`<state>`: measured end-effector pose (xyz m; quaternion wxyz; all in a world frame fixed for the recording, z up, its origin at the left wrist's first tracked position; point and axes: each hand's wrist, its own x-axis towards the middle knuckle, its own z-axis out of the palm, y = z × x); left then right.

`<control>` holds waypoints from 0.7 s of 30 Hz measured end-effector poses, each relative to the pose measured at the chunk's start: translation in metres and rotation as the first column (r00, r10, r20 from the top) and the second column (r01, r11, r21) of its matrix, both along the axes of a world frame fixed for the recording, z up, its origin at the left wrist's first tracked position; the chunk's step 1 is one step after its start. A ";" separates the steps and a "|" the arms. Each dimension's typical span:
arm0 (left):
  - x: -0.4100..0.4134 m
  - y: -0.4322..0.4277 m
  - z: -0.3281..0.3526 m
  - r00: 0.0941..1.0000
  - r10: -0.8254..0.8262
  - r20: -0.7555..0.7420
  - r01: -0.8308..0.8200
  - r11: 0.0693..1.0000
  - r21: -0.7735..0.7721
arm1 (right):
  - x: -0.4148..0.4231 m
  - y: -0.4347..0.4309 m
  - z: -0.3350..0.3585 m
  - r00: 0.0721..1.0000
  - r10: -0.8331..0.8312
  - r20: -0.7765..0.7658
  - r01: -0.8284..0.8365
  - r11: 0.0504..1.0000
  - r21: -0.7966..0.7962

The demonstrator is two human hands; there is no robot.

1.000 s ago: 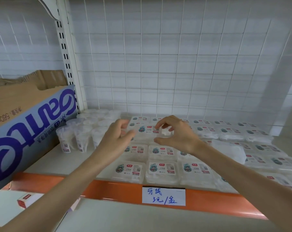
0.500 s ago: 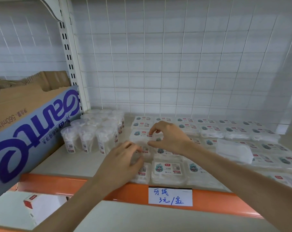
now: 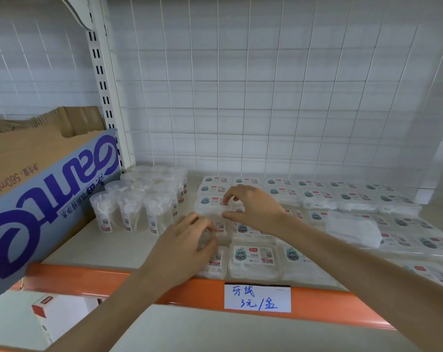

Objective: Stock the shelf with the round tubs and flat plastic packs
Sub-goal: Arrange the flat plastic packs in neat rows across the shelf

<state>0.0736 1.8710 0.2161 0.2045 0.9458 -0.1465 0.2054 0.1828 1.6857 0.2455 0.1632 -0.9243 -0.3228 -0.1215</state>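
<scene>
Landmark: the handwritten price label [image 3: 257,299] on the orange rail [image 3: 88,278] at the front edge of the shelf [image 3: 108,242].

Left hand [image 3: 187,247]: the forearm extends in from below left of the label. The palm faces down and the fingers [image 3: 202,224] are curled over the flat packs [image 3: 253,260] just above the label's left end. Whether they grip a pack cannot be told.

Right hand [image 3: 256,212]: the forearm crosses in from right of the label. Thumb and forefinger are narrowly spread, pinching the right edge of a raised pack [image 3: 210,205] above the label.

Edges and room: bare shelf surface lies up and left of the label, between the rail and the round tubs [image 3: 131,209]. A cardboard box [image 3: 45,196] closes the far left, just beside the tubs. A wire grid [image 3: 240,97] closes the back.

Counts:
- Round tubs: three in the front row, further rows behind, total not countable.
- Flat packs: rows above and right of the label, too many to count.
- One unlabelled pack [image 3: 352,229] lies on top, upper right of the label.
- One box, one label
</scene>
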 end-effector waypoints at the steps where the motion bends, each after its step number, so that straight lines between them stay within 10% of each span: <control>1: 0.000 0.000 0.001 1.000 0.002 -0.003 -0.002 1.000 0.003 | 0.000 0.000 0.000 1.000 0.000 0.000 0.000 1.000 0.001; 21: 0.020 -0.074 0.033 0.991 -0.118 -0.069 0.122 0.991 0.056 | -0.034 -0.111 0.020 0.987 -0.144 -0.076 0.149 0.987 0.061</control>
